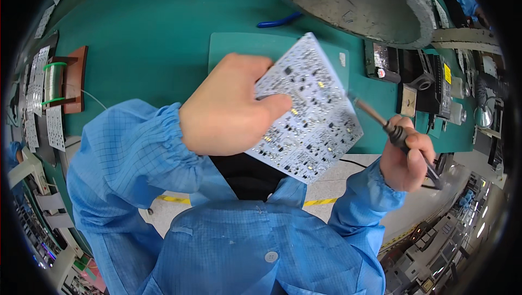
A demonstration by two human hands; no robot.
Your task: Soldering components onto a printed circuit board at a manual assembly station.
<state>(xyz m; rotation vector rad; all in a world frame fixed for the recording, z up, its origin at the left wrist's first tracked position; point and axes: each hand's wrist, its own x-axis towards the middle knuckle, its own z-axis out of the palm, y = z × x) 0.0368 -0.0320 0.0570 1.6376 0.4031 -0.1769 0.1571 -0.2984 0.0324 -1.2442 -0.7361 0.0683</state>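
My left hand (234,105) grips a white circuit board (311,113) by its left side, the thumb lying across its face. The board is tilted and held up over the table's near edge; small black and yellowish parts and shiny solder points dot it. In my right hand (405,156) is a soldering iron (396,133), fingers closed round its dark handle. Its metal tip points up and left, close to the board's right edge; whether the two touch I cannot tell. Under the board lies a lighter green mat (228,45).
A large round magnifier lamp (353,7) hangs at the far right, above blue-handled pliers (278,22). Soldering station boxes (421,72) stand on the right. On the left, a solder wire spool (53,83) sits in a brown stand, beside more white boards (55,126).
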